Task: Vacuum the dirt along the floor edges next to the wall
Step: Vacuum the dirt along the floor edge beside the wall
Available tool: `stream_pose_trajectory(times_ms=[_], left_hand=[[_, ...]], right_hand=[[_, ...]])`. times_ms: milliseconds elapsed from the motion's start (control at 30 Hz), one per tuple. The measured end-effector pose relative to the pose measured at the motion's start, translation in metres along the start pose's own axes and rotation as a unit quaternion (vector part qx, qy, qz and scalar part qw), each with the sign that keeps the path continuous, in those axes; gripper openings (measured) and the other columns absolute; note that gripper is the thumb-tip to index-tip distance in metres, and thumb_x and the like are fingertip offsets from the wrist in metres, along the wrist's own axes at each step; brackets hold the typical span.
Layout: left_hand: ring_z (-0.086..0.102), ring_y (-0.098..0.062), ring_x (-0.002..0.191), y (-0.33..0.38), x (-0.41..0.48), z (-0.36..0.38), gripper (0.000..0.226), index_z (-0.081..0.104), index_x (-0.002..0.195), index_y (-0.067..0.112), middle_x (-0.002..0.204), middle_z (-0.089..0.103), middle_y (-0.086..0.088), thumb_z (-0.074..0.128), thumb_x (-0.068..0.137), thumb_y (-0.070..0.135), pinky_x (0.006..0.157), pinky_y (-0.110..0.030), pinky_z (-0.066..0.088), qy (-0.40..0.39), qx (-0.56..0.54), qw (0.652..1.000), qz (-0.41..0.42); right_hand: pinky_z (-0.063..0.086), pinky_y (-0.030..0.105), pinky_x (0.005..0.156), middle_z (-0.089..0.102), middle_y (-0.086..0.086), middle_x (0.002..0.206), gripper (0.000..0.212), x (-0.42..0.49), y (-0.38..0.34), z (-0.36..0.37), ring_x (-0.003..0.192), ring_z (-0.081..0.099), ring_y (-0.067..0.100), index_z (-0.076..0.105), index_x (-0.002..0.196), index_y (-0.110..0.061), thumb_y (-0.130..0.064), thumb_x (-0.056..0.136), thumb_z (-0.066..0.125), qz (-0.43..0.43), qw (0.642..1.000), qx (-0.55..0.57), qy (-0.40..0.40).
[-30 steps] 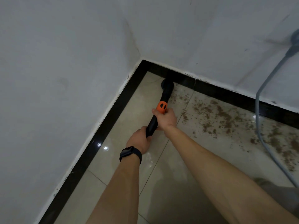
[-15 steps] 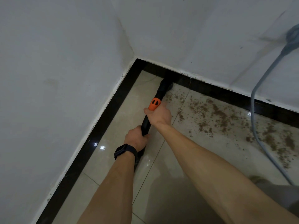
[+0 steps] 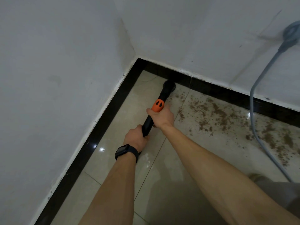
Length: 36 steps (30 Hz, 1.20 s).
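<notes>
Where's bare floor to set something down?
Bare beige tile lies between the black skirting on the left wall and the black vacuum tube. Right of the tube, brown dirt and a grey cable crowd the tile.

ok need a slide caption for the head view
Left hand and right hand grip the vacuum wand, nozzle at the skirting, dirt beside it.

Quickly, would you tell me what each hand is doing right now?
Left hand: grips the black vacuum tube.
Right hand: grips it at the orange collar.
</notes>
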State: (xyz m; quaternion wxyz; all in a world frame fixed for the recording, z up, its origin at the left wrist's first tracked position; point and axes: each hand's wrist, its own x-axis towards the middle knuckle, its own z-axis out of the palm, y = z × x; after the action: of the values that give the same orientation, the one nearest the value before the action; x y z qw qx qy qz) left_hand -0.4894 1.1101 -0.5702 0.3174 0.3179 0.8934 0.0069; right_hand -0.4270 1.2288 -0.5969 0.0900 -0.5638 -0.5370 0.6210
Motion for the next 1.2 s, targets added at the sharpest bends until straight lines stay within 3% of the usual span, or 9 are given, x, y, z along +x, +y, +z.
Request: stream_pose_trajectory(times_ms=[133,367,567,667,733,1000,1200], left_hand=[[0.060,-0.021,0.082,-0.018,-0.005,-0.007,0.034,0.053,0.122,0.018,0.098,0.062,-0.006,0.064,0.093,0.031,0.067,-0.031,0.047,0.021,0.017,0.999,-0.022],[0.057,-0.020,0.085,-0.044,-0.027,-0.006,0.034,0.048,0.127,0.015,0.108,0.063,-0.008,0.058,0.098,0.029,0.071,-0.029,0.044,0.003,0.047,0.999,-0.010],[0.062,-0.025,0.096,-0.069,-0.052,0.008,0.035,0.047,0.128,0.016,0.111,0.063,-0.008,0.058,0.097,0.029,0.081,-0.035,0.050,-0.022,0.065,0.998,0.007],[0.062,-0.027,0.097,-0.073,-0.055,0.010,0.035,0.047,0.127,0.016,0.111,0.063,-0.009,0.059,0.097,0.028,0.080,-0.035,0.048,-0.027,0.074,0.997,0.007],[0.062,-0.027,0.096,-0.072,-0.052,0.009,0.035,0.047,0.126,0.017,0.112,0.064,-0.009,0.059,0.096,0.029,0.081,-0.037,0.050,-0.029,0.073,0.997,0.007],[0.064,-0.027,0.094,-0.046,-0.035,0.016,0.036,0.046,0.126,0.015,0.110,0.063,-0.009,0.059,0.096,0.030,0.079,-0.039,0.054,-0.020,0.064,0.998,0.010],[0.064,-0.025,0.092,-0.042,-0.024,0.017,0.036,0.047,0.126,0.016,0.109,0.063,-0.008,0.060,0.096,0.031,0.079,-0.037,0.055,-0.014,0.057,0.998,0.005]], right_hand=[[0.066,0.046,0.074,0.059,0.003,0.109,0.055,-0.010,-0.006,0.012,0.096,0.067,0.025,0.047,0.122,-0.015,-0.037,0.085,0.083,0.041,0.995,0.073,-0.060],[0.066,0.040,0.068,0.063,0.008,0.109,0.051,-0.033,0.015,0.037,0.092,0.069,0.023,0.046,0.121,-0.016,-0.032,0.086,0.079,0.072,0.988,0.124,-0.061],[0.066,0.048,0.074,0.065,0.012,0.105,0.039,-0.053,0.049,0.048,0.096,0.070,0.026,0.053,0.113,-0.013,-0.023,0.086,0.078,0.098,0.970,0.207,-0.080],[0.066,0.045,0.071,0.063,0.008,0.097,0.038,-0.059,0.055,0.054,0.091,0.069,0.024,0.052,0.113,-0.011,-0.022,0.087,0.076,0.101,0.971,0.209,-0.063],[0.065,0.050,0.075,0.062,0.008,0.095,0.036,-0.055,0.055,0.056,0.093,0.069,0.027,0.052,0.110,-0.012,-0.024,0.085,0.076,0.099,0.973,0.201,-0.054],[0.064,0.052,0.079,0.070,0.016,0.107,0.045,-0.028,0.042,0.043,0.091,0.070,0.026,0.056,0.115,-0.010,-0.030,0.079,0.074,0.092,0.982,0.165,-0.029],[0.064,0.040,0.062,0.068,0.016,0.112,0.052,-0.015,0.037,0.033,0.094,0.071,0.026,0.053,0.124,-0.006,-0.028,0.083,0.076,0.097,0.978,0.173,-0.070]])
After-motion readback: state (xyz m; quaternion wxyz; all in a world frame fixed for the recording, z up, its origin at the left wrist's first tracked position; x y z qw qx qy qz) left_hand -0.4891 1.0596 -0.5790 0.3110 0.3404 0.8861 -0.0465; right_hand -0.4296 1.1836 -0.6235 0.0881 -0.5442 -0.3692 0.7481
